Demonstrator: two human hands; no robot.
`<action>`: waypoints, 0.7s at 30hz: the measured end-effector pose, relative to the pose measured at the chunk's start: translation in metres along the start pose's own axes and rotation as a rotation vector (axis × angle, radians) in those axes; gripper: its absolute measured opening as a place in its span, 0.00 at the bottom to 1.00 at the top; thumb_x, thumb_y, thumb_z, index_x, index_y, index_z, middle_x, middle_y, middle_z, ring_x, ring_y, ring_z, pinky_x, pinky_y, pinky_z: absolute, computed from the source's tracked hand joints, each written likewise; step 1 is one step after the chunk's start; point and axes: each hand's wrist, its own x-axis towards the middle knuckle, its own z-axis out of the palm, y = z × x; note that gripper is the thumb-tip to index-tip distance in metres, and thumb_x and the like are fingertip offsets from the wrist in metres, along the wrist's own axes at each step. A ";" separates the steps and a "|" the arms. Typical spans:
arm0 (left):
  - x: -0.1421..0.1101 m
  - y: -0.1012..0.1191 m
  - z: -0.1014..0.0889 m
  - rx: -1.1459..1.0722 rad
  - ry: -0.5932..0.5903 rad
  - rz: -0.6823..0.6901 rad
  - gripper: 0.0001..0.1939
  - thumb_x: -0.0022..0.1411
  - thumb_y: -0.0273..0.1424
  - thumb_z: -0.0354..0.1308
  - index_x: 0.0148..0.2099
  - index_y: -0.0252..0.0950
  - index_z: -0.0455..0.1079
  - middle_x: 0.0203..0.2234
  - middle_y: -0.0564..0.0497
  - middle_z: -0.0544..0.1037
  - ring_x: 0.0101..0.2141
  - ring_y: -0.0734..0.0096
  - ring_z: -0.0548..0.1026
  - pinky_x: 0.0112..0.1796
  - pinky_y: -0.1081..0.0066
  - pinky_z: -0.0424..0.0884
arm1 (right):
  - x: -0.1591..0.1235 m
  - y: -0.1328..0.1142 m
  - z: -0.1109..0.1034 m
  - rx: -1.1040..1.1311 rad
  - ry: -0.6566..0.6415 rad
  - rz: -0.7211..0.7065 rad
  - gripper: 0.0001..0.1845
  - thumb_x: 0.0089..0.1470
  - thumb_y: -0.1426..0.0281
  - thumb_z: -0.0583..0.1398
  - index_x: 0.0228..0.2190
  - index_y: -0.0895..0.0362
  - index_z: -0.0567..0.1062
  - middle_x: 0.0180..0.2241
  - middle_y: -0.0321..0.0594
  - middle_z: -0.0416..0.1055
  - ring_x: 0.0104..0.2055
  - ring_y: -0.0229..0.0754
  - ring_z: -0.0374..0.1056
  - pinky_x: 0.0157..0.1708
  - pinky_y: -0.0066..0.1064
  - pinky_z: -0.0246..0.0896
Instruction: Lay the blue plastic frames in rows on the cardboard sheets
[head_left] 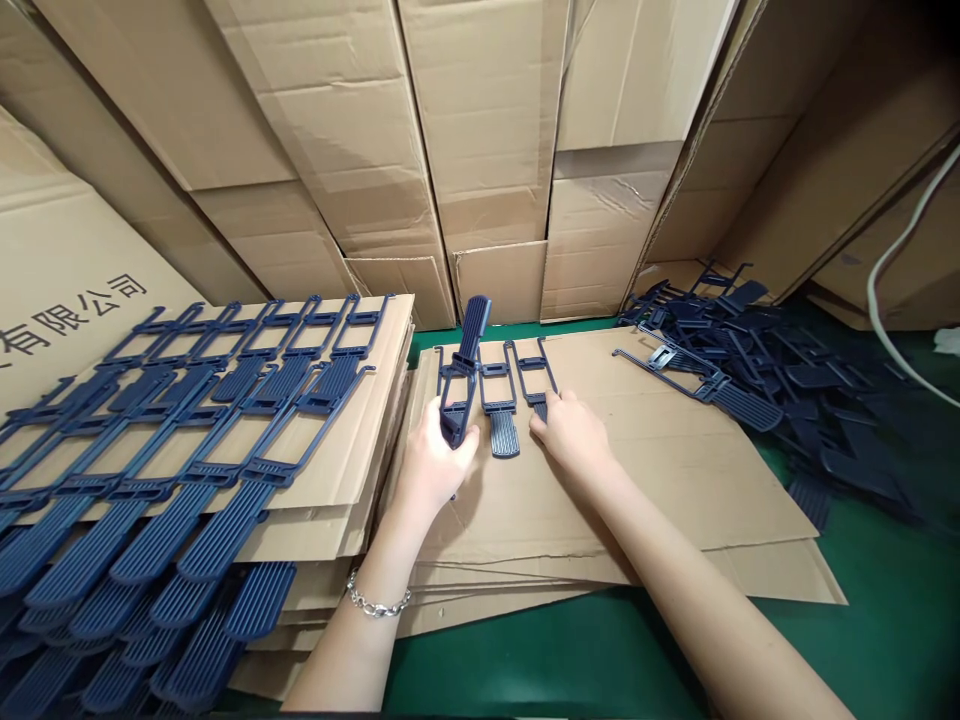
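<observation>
Indoors, at a smooth green bench (525,660), a person's left hand (435,455) holds up a dark-blue plastic piece (474,325), an open rectangular frame joined to a ribbed, round-ended paddle, above a flat sheet of brown cardboard (675,500). The left fingers are clamped around its lower end, and the paddle points upward. The right hand (574,435) is down at the sheet, thumb and forefinger at the ribbed end of a matching dark-blue piece (534,365); from where I stand, I cannot tell whether they pinch it or merely rest there. Between the two hands lies another ribbed dark-blue piece (504,432), flat, its paddle toward the person.

Farther right, a single piece with a shiny silver clip (661,357) lies partly on the sheet, its paddle reaching a jumbled heap of dark-blue plastic pieces (780,350). At left, a stack of brown cardboard sheets (375,470) carries rows of similar pieces, paddles jutting past the edge, with more paddles showing below. Brown cardboard panels (487,120), like the sides of big cartons, wall in the rear; whatever they enclose is hidden. A printed brown carton (67,230) at far left bears dark characters.
</observation>
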 end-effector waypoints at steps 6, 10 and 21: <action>0.000 0.000 0.004 0.050 -0.015 -0.041 0.24 0.50 0.38 0.53 0.50 0.34 0.59 0.36 0.45 0.73 0.37 0.62 0.72 0.37 0.65 0.67 | -0.004 -0.005 -0.002 0.003 -0.005 0.031 0.15 0.50 0.69 0.49 0.38 0.61 0.67 0.34 0.45 0.61 0.36 0.44 0.63 0.28 0.29 0.57; 0.001 -0.003 0.007 0.065 -0.009 0.018 0.22 0.51 0.37 0.53 0.49 0.36 0.60 0.37 0.46 0.73 0.37 0.63 0.72 0.38 0.66 0.67 | -0.004 -0.004 -0.003 0.036 -0.007 0.030 0.18 0.52 0.66 0.49 0.42 0.62 0.66 0.35 0.46 0.62 0.37 0.46 0.62 0.30 0.32 0.59; -0.008 0.004 0.006 0.613 0.205 0.244 0.24 0.50 0.28 0.55 0.52 0.38 0.58 0.41 0.42 0.68 0.46 0.53 0.62 0.49 0.44 0.45 | -0.031 0.010 -0.043 -0.082 0.447 -0.183 0.30 0.52 0.70 0.51 0.56 0.48 0.51 0.59 0.41 0.37 0.60 0.51 0.29 0.54 0.47 0.33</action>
